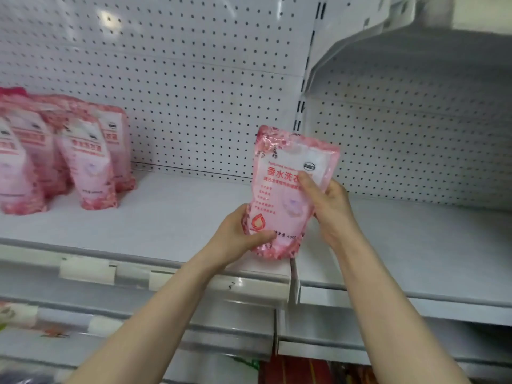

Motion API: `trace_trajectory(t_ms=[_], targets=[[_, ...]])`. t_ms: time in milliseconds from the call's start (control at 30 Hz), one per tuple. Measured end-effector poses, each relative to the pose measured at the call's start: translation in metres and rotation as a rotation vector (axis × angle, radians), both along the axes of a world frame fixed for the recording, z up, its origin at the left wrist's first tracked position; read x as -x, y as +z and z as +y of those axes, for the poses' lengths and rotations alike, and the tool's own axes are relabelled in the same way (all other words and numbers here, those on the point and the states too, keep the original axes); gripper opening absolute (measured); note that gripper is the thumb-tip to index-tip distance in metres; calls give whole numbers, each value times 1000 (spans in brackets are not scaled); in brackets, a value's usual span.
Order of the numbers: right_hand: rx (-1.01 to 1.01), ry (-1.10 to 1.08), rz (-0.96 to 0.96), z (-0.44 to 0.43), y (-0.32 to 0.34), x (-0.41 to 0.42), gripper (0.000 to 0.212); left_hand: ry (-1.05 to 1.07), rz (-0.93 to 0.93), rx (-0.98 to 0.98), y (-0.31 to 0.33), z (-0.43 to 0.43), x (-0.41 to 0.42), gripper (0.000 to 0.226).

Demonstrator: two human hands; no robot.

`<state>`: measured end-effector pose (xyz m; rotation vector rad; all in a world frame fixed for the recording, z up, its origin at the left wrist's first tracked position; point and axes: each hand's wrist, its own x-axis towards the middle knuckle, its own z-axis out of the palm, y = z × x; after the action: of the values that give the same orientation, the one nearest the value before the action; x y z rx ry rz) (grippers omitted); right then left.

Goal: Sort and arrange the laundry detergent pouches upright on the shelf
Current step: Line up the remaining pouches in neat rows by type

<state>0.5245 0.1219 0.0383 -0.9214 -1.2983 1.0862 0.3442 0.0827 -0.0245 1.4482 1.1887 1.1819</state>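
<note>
Left hand (pixel 238 234), right hand (pixel 329 206) over lower pouch (pixel 279 195) print

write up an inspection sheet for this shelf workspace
surface: white shelf, two sections side by side
job's things: pink pouch held upright near the front edge; group of pouches standing far left
clutter: nothing seen
hands: left hand grips the pouch's bottom; right hand grips its right side
cables: nothing seen
surroundings: pegboard back panel; label strips on shelf front; lower shelves below
</note>
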Motion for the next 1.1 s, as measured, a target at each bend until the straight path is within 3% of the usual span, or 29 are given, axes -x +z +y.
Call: trace_trajectory(t_ms=[200,433,600,767,967,1100], targets=[[-162,61,-5,-10,38,46,18,95,40,21,-8,-36,44,56],[-256,141,-3,-21,39,151,13,317,224,-130,6,-63,162,58],[-289,172,1,-22,43,240,16,614,603,-391,25,-80,283,39],[-264,152,-18,-23,38,338,14,813,912,-555,62,-82,401,35],[-246,78,-66,-15,30,411,15,725,1089,-585,89,-44,486,55],[-259,-11,-270,-11,27,419,16,613,1148,-597,96,-22,501,54]])
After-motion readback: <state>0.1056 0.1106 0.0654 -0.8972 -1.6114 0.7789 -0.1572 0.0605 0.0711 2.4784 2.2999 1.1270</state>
